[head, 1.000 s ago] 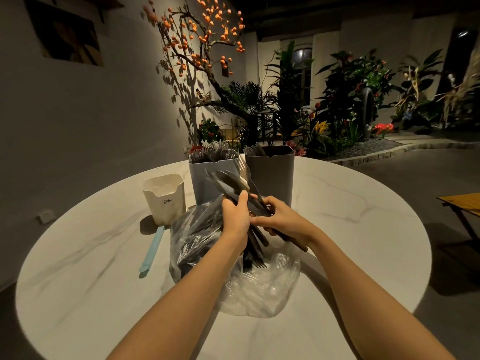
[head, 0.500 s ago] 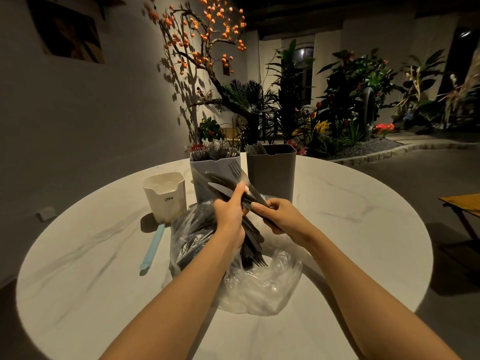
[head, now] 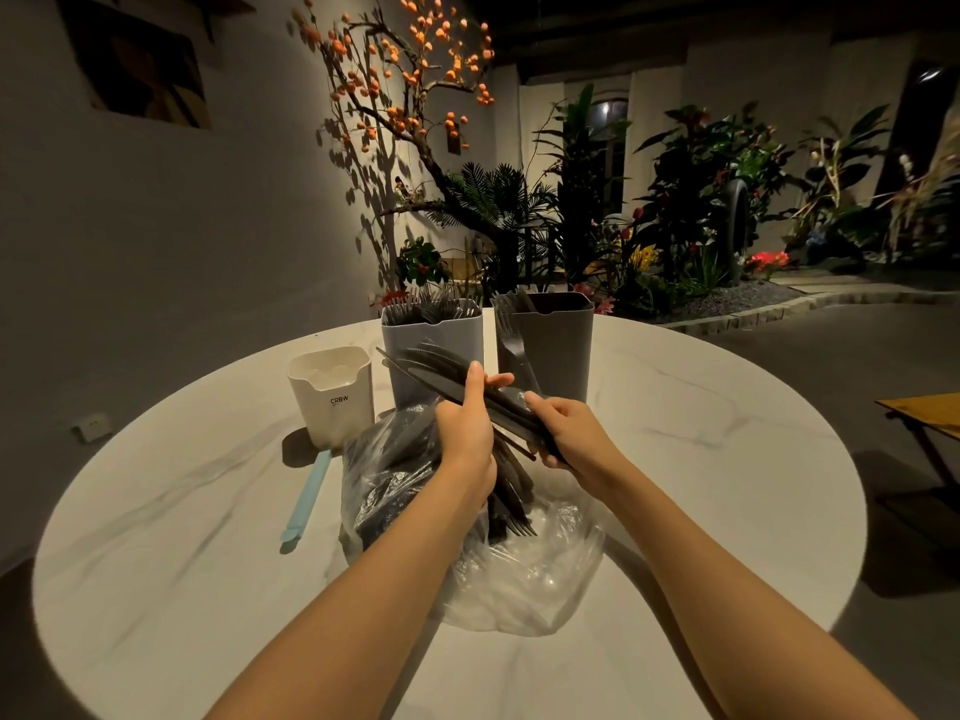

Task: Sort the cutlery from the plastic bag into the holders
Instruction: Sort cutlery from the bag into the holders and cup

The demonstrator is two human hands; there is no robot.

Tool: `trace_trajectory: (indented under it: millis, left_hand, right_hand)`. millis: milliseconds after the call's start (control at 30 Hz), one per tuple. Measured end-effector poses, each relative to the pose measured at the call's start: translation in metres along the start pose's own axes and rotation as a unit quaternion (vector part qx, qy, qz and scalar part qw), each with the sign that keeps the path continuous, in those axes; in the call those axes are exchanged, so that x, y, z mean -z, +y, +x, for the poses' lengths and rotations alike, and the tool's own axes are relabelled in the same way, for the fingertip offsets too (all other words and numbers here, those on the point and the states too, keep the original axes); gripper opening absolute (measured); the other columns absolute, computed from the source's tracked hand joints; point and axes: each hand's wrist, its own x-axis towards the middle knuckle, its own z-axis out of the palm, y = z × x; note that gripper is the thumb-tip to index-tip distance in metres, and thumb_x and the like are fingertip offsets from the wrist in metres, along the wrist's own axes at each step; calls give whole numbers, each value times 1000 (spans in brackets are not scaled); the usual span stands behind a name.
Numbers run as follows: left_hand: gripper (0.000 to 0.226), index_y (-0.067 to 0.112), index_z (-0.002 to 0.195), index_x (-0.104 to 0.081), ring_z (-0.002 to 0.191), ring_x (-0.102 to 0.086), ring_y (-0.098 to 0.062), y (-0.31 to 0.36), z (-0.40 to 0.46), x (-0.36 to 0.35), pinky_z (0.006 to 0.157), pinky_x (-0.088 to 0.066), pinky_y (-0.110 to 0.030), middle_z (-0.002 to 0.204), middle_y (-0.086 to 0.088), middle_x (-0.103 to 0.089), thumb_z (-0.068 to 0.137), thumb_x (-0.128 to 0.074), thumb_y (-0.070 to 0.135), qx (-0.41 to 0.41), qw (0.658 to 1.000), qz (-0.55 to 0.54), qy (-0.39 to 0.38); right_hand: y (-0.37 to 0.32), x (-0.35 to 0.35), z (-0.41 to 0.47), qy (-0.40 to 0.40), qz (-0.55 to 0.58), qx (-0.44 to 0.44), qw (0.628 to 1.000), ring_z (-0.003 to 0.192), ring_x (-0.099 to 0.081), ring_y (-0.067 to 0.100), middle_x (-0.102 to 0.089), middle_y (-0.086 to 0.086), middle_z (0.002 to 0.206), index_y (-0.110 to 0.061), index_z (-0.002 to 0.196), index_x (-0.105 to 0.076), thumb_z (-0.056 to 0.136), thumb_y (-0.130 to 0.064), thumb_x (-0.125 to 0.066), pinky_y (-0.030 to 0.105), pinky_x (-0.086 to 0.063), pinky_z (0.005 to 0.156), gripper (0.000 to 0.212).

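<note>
Two hands work over one clear plastic bag [head: 524, 574] that lies in the middle of the round white counter [head: 701, 459]. The left hand [head: 467, 433] has its grip curled around a bunch of dark knives [head: 441, 374], too many and too dark to count. The right hand [head: 569, 433] pinches the other end of the bunch and also holds one dark fork [head: 514, 348] that sticks up. More dark cutlery sits inside the bag. Three holders stand behind the bag: one small white holder [head: 332, 397] on the left, one light grey holder [head: 431, 330] full of forks, and one dark grey holder [head: 550, 340]. One light blue stick [head: 306, 498] lies on the counter near the white holder
</note>
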Motion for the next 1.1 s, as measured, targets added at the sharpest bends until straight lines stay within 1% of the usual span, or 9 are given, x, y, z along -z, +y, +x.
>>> trace_trajectory:
  millis: [100, 233, 367, 433, 533, 600, 733, 900, 1100]
  left_hand:
    - [23, 13, 89, -63, 84, -70, -13, 2, 2, 2, 69, -53, -25, 88, 0, -74, 101, -49, 25, 12, 998, -55, -30]
    - [19, 12, 100, -61, 90, -72, -15, 0, 7, 3, 77, -56, -29, 95, -3, -74, 103, -43, 18, 54, 989, -125, -64]
    - [22, 11, 91, -61, 74, -71, -15, -1, 10, 2, 83, -56, -37, 76, -3, -73, 103, -44, 19, 67, 988, -127, -48]
    - [26, 9, 81, -56, 60, -66, -12, 0, 9, 0, 78, -57, -37, 63, -1, -65, 102, -47, 21, 50, 991, -118, -26]
    - [33, 10, 73, -52, 60, -57, -14, 1, 10, -2, 74, -54, -34, 60, 1, -54, 100, -50, 30, -3, 996, -89, -21]
    - [37, 13, 70, -53, 61, -54, -14, -1, 12, -1, 78, -49, -36, 55, 6, -55, 98, -51, 38, -50, 998, -37, -20]
    - [41, 9, 72, -56, 54, -54, -7, -3, 6, -3, 66, -47, -20, 58, 2, -57, 95, -52, 42, -116, 992, 31, -39]
    - [37, 11, 76, -59, 59, -57, -7, -9, 6, -12, 65, -47, -17, 63, 2, -57, 91, -58, 44, -118, 988, 86, -46]
    - [44, -1, 99, -60, 68, -59, -14, -12, 8, -20, 71, -52, -25, 67, 3, -57, 88, -64, 42, -122, 987, 80, -61]
  right_hand:
    - [-3, 2, 1, 14, 3, 11, 1000, 42, -48, 6, -56, 8, 66, -4, 84, -56, 98, -35, -51, 15, -41, 42, 35]
    - [-4, 5, -1, 4, 1, 16, 1000, 47, -55, 4, -60, 4, 69, -10, 84, -57, 96, -35, -55, 14, -43, 45, 28]
    - [1, 4, 2, -5, -68, 9, 998, 64, -56, 11, -58, 8, 78, -5, 92, -57, 98, -40, -48, 17, -46, 54, 37]
    - [4, 3, 3, 12, -103, 14, 995, 65, -52, 12, -52, 8, 77, -7, 89, -53, 102, -36, -41, 18, -45, 55, 34]
    - [6, 2, 5, 53, -148, 45, 987, 74, -57, 19, -52, 6, 76, -12, 81, -49, 103, -26, -39, 29, -54, 69, 28]
    - [3, 2, 4, 58, -126, 56, 989, 80, -61, 21, -57, 5, 79, -9, 87, -53, 103, -19, -39, 31, -55, 76, 24]
    - [-5, 5, 0, 32, -62, 68, 995, 78, -59, 14, -60, 2, 84, -13, 107, -51, 104, -13, -33, 18, -48, 64, 18]
    - [-7, 6, 0, 33, 12, 65, 997, 75, -57, 13, -60, 5, 83, -14, 103, -46, 103, -7, -34, 20, -49, 68, 14]
    - [-3, 6, 4, 50, 46, 94, 993, 75, -59, 12, -60, 5, 81, -11, 101, -51, 102, -11, -41, 18, -52, 66, 10]
